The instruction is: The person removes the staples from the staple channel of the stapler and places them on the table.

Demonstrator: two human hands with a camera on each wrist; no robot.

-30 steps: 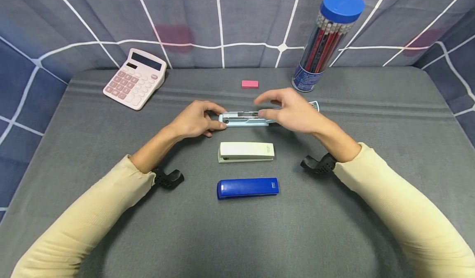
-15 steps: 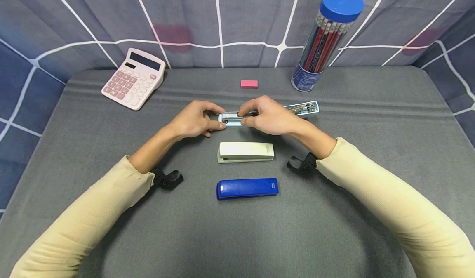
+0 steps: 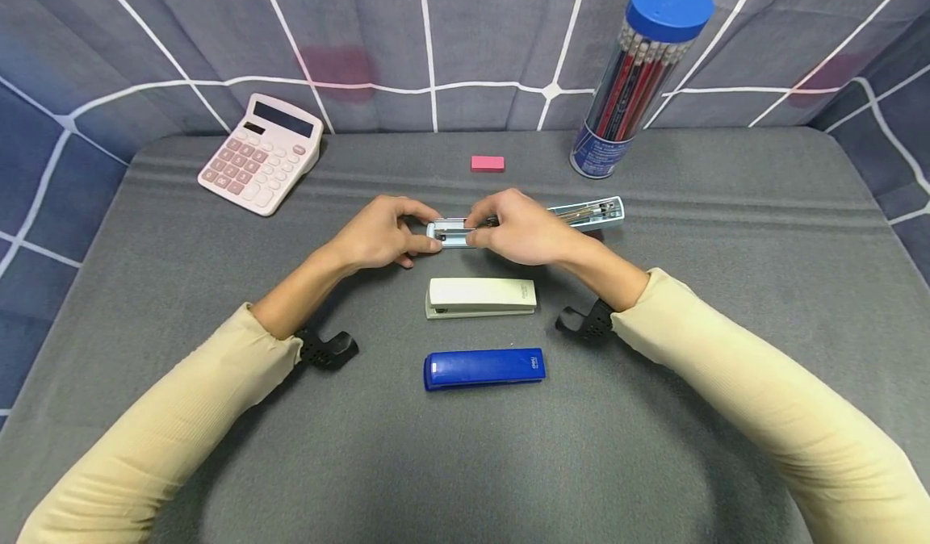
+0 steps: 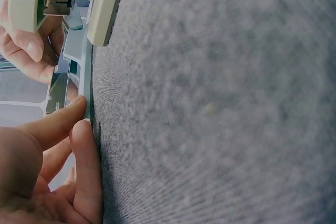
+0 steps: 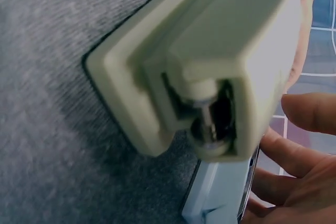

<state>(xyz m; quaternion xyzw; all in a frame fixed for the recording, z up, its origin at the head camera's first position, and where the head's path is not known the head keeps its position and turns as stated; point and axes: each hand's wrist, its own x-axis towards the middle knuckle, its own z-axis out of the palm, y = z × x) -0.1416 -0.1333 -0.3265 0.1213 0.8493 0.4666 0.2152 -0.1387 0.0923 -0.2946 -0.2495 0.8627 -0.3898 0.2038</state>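
Right hand (image 3: 525, 231), shifted toward the left hand (image 3: 376, 234), is pinching the opened light blue stapler (image 3: 456, 241) just beyond the cream stapler (image 3: 481, 295), left fingers clamping its end; likely light, stiff, slick, best gripped by the base.

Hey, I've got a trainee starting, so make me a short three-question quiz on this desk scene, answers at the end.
1. True or false: in the head view, the small pink rectangular block lies between the pale-pink, flat calculator and the clear, blue-lidded tube of pencils, going left to right.

2. Which stapler is opened up?
A) the long cream stapler
B) the long dark-blue stapler
C) the long light-blue stapler with metal inside

3. Which of the person's hands has its fingers on that opened stapler's left end, as seen in the head view?

Key: 1. True. 2. C. 3. The left hand.
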